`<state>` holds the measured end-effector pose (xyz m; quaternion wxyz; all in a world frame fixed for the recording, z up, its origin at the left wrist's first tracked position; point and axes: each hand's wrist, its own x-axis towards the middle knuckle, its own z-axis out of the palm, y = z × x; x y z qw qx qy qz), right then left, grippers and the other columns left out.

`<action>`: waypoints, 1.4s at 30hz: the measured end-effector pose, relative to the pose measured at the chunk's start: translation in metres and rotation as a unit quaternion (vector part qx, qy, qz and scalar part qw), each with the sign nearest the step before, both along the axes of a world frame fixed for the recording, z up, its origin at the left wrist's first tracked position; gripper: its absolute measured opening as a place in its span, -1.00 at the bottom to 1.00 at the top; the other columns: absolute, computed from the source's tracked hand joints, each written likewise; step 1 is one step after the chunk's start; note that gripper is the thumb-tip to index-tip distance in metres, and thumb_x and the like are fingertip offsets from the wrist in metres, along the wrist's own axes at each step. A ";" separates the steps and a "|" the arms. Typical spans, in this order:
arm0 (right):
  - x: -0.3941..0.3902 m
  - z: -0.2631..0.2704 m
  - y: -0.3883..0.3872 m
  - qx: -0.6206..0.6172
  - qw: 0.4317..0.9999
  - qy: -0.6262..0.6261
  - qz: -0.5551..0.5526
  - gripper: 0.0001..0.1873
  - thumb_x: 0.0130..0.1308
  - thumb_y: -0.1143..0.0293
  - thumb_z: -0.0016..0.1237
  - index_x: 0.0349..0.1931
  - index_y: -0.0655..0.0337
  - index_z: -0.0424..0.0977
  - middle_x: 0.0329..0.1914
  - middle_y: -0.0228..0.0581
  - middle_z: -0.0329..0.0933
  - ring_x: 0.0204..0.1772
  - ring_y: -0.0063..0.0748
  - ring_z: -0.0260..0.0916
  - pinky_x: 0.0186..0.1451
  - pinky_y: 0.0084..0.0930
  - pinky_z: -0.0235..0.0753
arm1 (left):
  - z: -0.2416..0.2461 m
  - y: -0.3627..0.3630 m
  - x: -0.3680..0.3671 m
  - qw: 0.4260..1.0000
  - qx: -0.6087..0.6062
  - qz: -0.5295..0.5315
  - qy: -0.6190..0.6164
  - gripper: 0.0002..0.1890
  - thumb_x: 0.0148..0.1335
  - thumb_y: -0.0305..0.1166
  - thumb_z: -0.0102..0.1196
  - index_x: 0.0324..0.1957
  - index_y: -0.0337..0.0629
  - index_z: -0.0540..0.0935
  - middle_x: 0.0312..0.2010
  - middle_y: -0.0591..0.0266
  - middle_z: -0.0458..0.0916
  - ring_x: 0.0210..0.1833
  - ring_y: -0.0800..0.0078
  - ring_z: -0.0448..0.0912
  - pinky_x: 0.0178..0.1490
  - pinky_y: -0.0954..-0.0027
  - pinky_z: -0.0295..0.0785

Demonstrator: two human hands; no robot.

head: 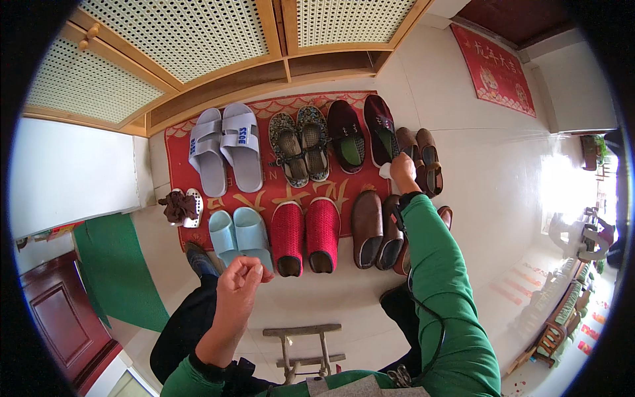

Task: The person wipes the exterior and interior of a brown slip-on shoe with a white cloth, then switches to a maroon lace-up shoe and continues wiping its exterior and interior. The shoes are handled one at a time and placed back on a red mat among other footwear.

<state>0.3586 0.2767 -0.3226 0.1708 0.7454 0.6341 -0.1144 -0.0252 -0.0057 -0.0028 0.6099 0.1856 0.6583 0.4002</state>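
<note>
My right hand [403, 168] reaches to the heel of a dark maroon slip-on shoe [381, 130], with its fingers closed around something at that heel; a small white piece shows beside them. Against my right hand stand brown strap shoes [430, 161]. My left hand [240, 285] hovers over light blue slides [250, 228], fingers curled together; whether it holds anything is hidden. Other footwear stands in two rows: grey slides [241, 149], patterned flat shoes [312, 144], the second maroon shoe [346, 134], red woven slippers [322, 233] and brown leather slippers [367, 228].
A red mat [258, 193] lies under most of the footwear. Beyond it stands a wooden cabinet [218, 87] with perforated door panels. White shoes with a brown bow [181, 207] are at the left. A small wooden stool [302, 332] stands between my legs. Another red mat [496, 74] lies at upper right.
</note>
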 end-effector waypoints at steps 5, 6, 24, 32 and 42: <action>-0.001 -0.022 -0.009 -0.023 1.000 0.011 0.008 -0.70 0.40 0.22 -0.01 0.00 0.18 0.54 -0.03 0.01 0.68 0.03 0.05 0.65 0.06 -0.14 0.64 | -0.002 0.002 0.001 1.000 -0.005 -0.015 0.013 -0.85 0.51 -0.36 0.03 -0.12 -0.26 0.54 -0.30 0.22 0.64 -0.19 0.45 0.64 0.05 0.33 0.55; -0.002 -0.016 -0.014 -0.020 0.999 0.033 0.018 -0.69 0.40 0.20 -0.02 0.01 0.18 0.53 -0.04 0.04 0.68 0.01 0.07 0.65 0.07 -0.11 0.62 | -0.002 0.002 0.002 1.000 -0.005 -0.017 0.009 -0.83 0.52 -0.34 0.01 -0.13 -0.24 0.53 -0.30 0.23 0.63 -0.18 0.44 0.63 0.05 0.30 0.56; -0.086 0.011 -0.030 0.029 0.938 0.294 -0.180 -0.40 0.32 -0.12 0.09 -0.10 0.39 0.55 -0.22 0.30 0.64 -0.06 0.24 0.62 -0.01 -0.05 0.58 | 0.002 0.005 0.006 0.998 -0.002 -0.062 0.014 -0.78 0.55 -0.27 -0.04 -0.10 -0.23 0.54 -0.28 0.21 0.61 -0.17 0.42 0.64 0.06 0.27 0.58; -0.095 0.004 -0.022 -0.172 0.924 -0.075 0.332 -0.66 0.34 0.11 0.13 -0.06 0.14 0.67 -0.03 -0.27 0.68 0.01 -0.18 0.64 -0.01 -0.32 0.54 | 0.007 0.004 0.012 0.998 -0.010 -0.059 -0.015 -0.78 0.55 -0.29 -0.05 -0.08 -0.27 0.54 -0.29 0.18 0.65 -0.17 0.40 0.65 0.06 0.28 0.58; -0.055 0.070 -0.080 -0.068 0.926 -0.034 0.369 -0.83 0.30 0.37 0.03 -0.19 0.12 0.66 -0.02 -0.11 0.60 0.03 -0.05 0.57 -0.01 -0.18 0.50 | 0.013 -0.005 0.024 0.989 0.088 -0.077 -0.087 -0.73 0.54 -0.23 0.01 -0.02 -0.27 0.56 -0.25 0.19 0.69 -0.18 0.46 0.66 0.01 0.36 0.58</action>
